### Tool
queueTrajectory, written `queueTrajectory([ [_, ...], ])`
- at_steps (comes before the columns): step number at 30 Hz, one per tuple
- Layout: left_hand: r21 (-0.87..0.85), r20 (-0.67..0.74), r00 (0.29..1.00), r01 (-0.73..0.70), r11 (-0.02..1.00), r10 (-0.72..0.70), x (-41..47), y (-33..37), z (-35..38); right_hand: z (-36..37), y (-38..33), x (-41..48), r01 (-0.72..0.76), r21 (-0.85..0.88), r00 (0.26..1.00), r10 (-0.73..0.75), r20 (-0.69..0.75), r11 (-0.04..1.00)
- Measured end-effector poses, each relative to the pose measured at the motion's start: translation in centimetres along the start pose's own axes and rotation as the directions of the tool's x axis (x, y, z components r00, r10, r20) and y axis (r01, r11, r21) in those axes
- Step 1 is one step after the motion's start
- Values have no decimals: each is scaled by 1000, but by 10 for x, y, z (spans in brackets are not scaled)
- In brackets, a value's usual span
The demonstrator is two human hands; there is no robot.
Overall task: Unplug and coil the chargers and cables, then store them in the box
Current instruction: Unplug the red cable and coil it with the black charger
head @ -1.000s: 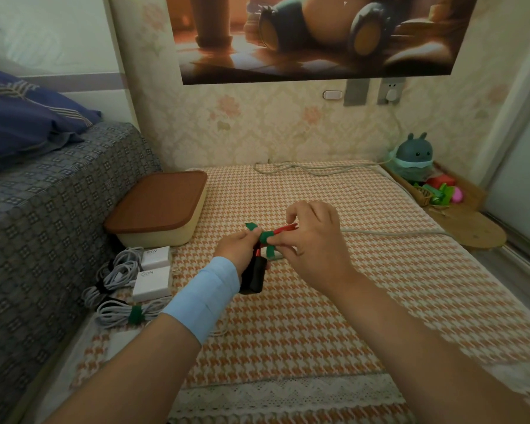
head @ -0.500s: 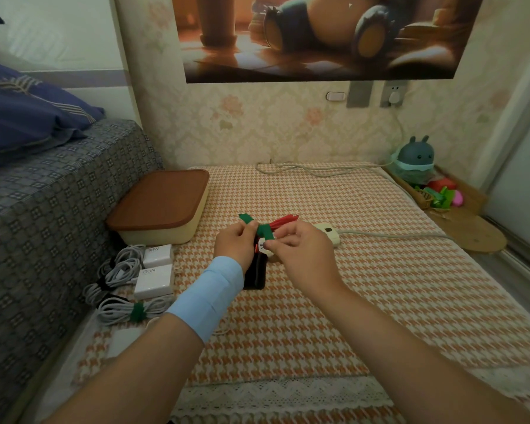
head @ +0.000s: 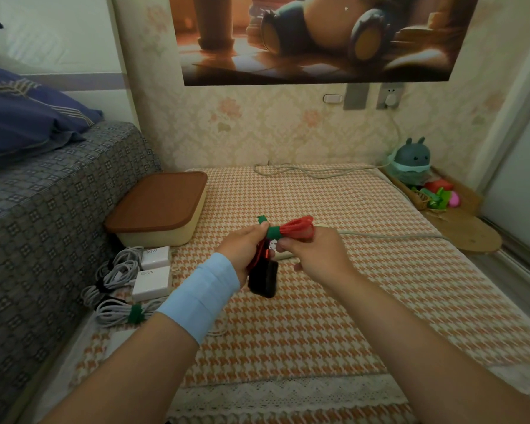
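Note:
Above the checked mat, my left hand [head: 242, 247] grips a coiled red cable [head: 297, 228] bound by a green strap [head: 273, 231]; its black charger [head: 263, 278] hangs below my palm. My right hand [head: 314, 255] pinches the bundle just under the strap, fingers curled. The cream box [head: 193, 231] with a closed brown lid sits at the back left. Two white chargers [head: 152, 272] with coiled grey-white cables [head: 114, 270] lie left of it, and another coil with a green strap [head: 129, 313] lies nearer me.
A grey sofa [head: 43, 224] runs along the left. A pale cable [head: 318, 171] lies along the far wall from a plug in the wall socket [head: 390, 97]. Another cord [head: 395, 236] crosses the mat to the right. Toys [head: 413, 160] stand at the back right.
The green strap now sits wrapped round the red coil. My right hand has slid from covering the bundle down to below the strap, baring the red loops.

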State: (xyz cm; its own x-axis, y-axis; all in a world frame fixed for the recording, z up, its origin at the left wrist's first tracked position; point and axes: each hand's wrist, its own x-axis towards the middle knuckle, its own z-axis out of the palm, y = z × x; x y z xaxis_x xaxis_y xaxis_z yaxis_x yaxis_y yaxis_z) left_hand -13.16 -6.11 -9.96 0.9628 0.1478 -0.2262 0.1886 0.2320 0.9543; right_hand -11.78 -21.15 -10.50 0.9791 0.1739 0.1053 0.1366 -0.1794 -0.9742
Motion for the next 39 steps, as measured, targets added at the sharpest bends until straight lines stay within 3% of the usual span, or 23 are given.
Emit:
queueTrajectory([
  [7,110,197,977,64,992,-85,-8,9,-11,-15,12,6,234,-194,972,-223,75,953],
  [10,245,294,954,-13,970,-62,-9,7,-16,-17,15,7,288,-122,947,-262,188,950],
  [13,479,306,945,-256,840,114,-9,7,-18,-21,9,3,208,-44,945,-189,268,977],
  [16,566,341,888,-456,686,309,-10,10,-18,-27,2,8,90,33,940,-95,328,995],
  [23,669,452,757,-638,382,471,3,3,-20,-36,-3,15,-263,139,878,177,445,955],
  [28,670,437,760,-632,389,481,3,2,-16,-33,-3,16,-311,151,900,240,363,938],
  [32,676,370,825,-554,485,427,2,-5,-13,-29,-7,10,-333,109,930,307,203,937],
  [36,730,298,858,-487,479,419,2,-11,-9,-25,-2,7,-217,-162,972,229,56,963],
  [39,717,188,881,-425,552,434,2,-13,-5,-21,-1,4,-77,-282,996,89,31,956],
])
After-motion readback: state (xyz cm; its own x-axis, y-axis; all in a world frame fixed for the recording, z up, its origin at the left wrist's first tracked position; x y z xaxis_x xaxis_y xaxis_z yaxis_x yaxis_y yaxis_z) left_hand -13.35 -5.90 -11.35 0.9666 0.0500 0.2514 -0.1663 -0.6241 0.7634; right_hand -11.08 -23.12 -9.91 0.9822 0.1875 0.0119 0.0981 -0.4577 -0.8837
